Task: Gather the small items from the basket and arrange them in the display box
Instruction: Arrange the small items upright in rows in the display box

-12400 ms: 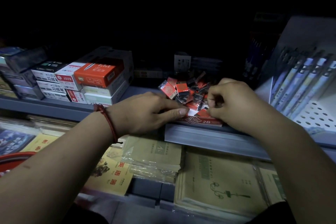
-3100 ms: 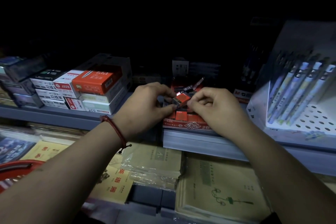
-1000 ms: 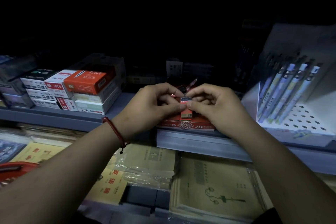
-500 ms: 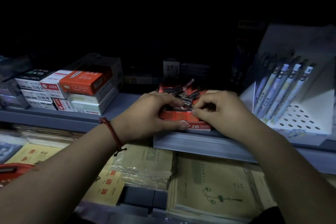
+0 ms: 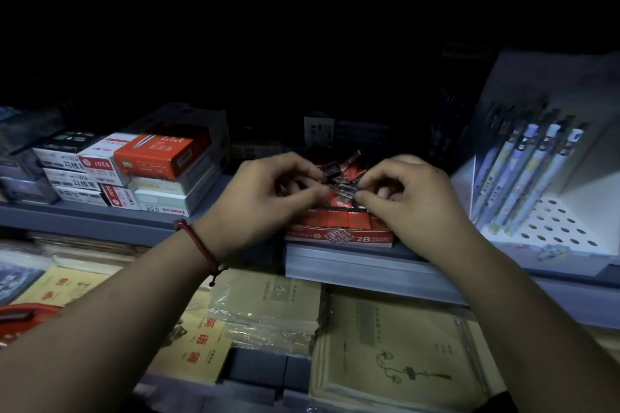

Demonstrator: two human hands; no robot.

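**Seating one packet beside a loose heap**

The chief risk, as I judge it, sits right at the fingertips: the packet [image 5: 345, 193] is tiny and slick-looking, held only at its ends, so a slight twist could flip it out of the pinch. It hangs just in front of the loose heap [image 5: 342, 171] of similar red-and-dark packets, and a nudge from a knuckle could send some of them sliding over the box wall onto the notebooks [image 5: 385, 362] below.

The left hand [image 5: 265, 201] has its fingers curled in, thumb and forefinger nearly closed on the packet's left end. The right hand [image 5: 406, 204] mirrors it, fingers tucked and tips pinching the right end. In this dim light I cannot tell how firm either hold is.

Beneath the hands, a neat row [image 5: 345, 220] of packets stands behind the front wall of the display box [image 5: 339, 239], which rests at the shelf [image 5: 100, 221] edge. Stacked cartons [image 5: 141, 171] lie to the left and a pen stand [image 5: 536, 184] to the right. The red basket [image 5: 20, 315] shows only as a rim at the lower left, well apart from the box.
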